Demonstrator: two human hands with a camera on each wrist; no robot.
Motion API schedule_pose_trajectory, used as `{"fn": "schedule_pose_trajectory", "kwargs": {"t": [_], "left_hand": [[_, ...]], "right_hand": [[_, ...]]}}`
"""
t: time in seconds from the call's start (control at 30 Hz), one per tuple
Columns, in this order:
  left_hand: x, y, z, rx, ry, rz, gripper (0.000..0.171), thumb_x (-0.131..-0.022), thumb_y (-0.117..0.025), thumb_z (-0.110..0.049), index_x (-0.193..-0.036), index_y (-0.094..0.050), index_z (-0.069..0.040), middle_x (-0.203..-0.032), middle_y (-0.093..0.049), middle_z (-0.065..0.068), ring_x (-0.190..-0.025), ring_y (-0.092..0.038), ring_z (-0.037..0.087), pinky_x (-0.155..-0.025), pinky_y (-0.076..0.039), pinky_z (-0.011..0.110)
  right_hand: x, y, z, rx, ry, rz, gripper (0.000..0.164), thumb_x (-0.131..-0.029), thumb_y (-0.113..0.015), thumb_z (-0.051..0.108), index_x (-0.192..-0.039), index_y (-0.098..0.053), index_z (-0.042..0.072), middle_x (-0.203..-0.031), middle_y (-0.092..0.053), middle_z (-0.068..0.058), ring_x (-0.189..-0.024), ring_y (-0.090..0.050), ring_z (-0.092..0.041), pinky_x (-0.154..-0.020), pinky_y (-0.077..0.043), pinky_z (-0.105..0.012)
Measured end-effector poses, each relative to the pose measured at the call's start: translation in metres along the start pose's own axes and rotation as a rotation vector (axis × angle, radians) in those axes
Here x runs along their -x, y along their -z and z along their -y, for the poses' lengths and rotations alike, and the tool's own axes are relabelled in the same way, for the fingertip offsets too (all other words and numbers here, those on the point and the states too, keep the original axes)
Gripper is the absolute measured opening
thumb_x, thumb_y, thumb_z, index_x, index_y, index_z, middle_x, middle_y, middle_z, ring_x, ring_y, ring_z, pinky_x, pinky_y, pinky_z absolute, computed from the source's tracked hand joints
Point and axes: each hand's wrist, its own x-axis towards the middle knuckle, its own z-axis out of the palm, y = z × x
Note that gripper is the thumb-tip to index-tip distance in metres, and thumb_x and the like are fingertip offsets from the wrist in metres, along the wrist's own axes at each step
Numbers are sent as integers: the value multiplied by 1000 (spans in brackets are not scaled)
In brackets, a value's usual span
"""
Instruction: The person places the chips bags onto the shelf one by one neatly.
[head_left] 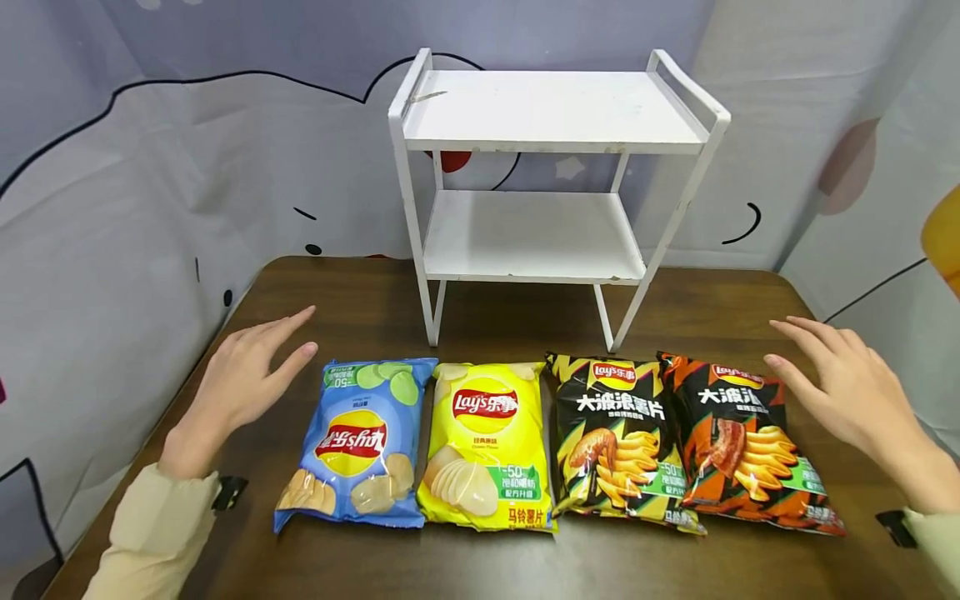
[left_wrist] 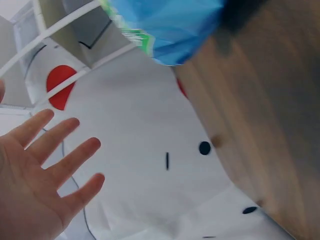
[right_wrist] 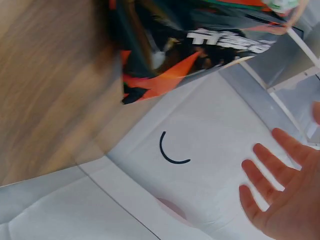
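"Where do the chip bags lie?"

"In a row across the table (head_left: 525,567): the blue bag (head_left: 356,442) towards the left edge, then the yellow bag (head_left: 487,442), the black bag (head_left: 622,433) and the orange-and-black bag (head_left: 750,450) towards the right edge."

"And the hands?"

"Fingers spread apart, both raised: the left hand (head_left: 243,371) near the blue bag, the right hand (head_left: 855,387) near the orange-and-black one."

"Beyond?"

"A white rack (head_left: 555,108) by the far edge."
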Motion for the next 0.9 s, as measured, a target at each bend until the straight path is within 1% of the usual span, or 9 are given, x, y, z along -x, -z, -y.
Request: {"fn": "schedule_pose_trajectory", "kwargs": {"t": [0.17, 0.23, 0.37, 0.47, 0.53, 0.6, 0.67, 0.8, 0.9], "left_hand": [[-13, 7, -10, 120, 76, 63, 52, -96, -56, -40, -142, -47, -19, -142, -51, 14, -127, -49, 38, -101, -39, 60], [-19, 11, -14, 146, 82, 62, 52, -95, -58, -40, -141, -49, -18, -143, -51, 13, -129, -48, 37, -102, -39, 59], [-29, 20, -21, 148, 51, -18, 47, -94, -60, -36, -135, -55, -13, -136, -57, 13, -122, -54, 36, -99, -43, 55], [-36, 26, -25, 134, 23, -93, 42, -94, -62, -32, -131, -59, -11, -126, -64, 13, -111, -61, 34, -89, -47, 51], [-39, 29, -28, 137, 14, -134, 38, -93, -63, -29, -127, -62, -11, -119, -68, 13, -101, -64, 33, -82, -49, 48], [-44, 32, -31, 146, 8, -168, 33, -92, -64, -26, -122, -65, -11, -112, -70, 14, -95, -66, 32, -79, -50, 46], [-49, 35, -36, 162, 8, -191, 29, -92, -64, -24, -118, -67, -11, -108, -72, 13, -91, -67, 30, -77, -50, 41], [-63, 40, -45, 201, 5, -213, 25, -92, -65, -23, -113, -70, -12, -104, -73, 11, -90, -69, 26, -78, -52, 30], [-73, 45, -51, 221, -11, -220, 23, -91, -67, -22, -111, -71, -11, -102, -73, 9, -91, -68, 24, -80, -51, 30]], "right_hand": [[-7, 7, 4, -4, -15, -60, 37, -96, -55, 38, -121, -60, 11, -127, -55, -23, -113, -39, -47, -82, -29, -62], [-10, 9, 4, -16, -9, -83, 31, -95, -58, 35, -113, -64, 10, -123, -58, -22, -111, -40, -47, -81, -29, -63], [-17, 11, 6, -57, 5, -113, 25, -93, -62, 31, -103, -67, 9, -119, -60, -20, -108, -43, -46, -81, -32, -62], [-22, 14, 10, -77, 0, -108, 24, -93, -63, 31, -100, -68, 9, -117, -60, -20, -109, -42, -46, -80, -35, -62], [-25, 17, 13, -83, -12, -102, 24, -93, -63, 32, -98, -68, 9, -117, -60, -20, -110, -42, -45, -77, -36, -65], [-28, 21, 16, -90, -22, -99, 25, -92, -64, 34, -97, -68, 9, -116, -59, -20, -110, -42, -44, -73, -37, -66], [-31, 24, 19, -95, -17, -116, 26, -90, -66, 34, -96, -68, 9, -113, -60, -20, -108, -42, -43, -71, -37, -66], [-37, 27, 26, -116, 15, -168, 25, -86, -72, 32, -93, -69, 9, -105, -64, -21, -102, -44, -43, -79, -34, -61], [-40, 27, 29, -137, 30, -187, 24, -83, -74, 31, -92, -69, 9, -103, -64, -22, -100, -44, -44, -82, -31, -60]]}}
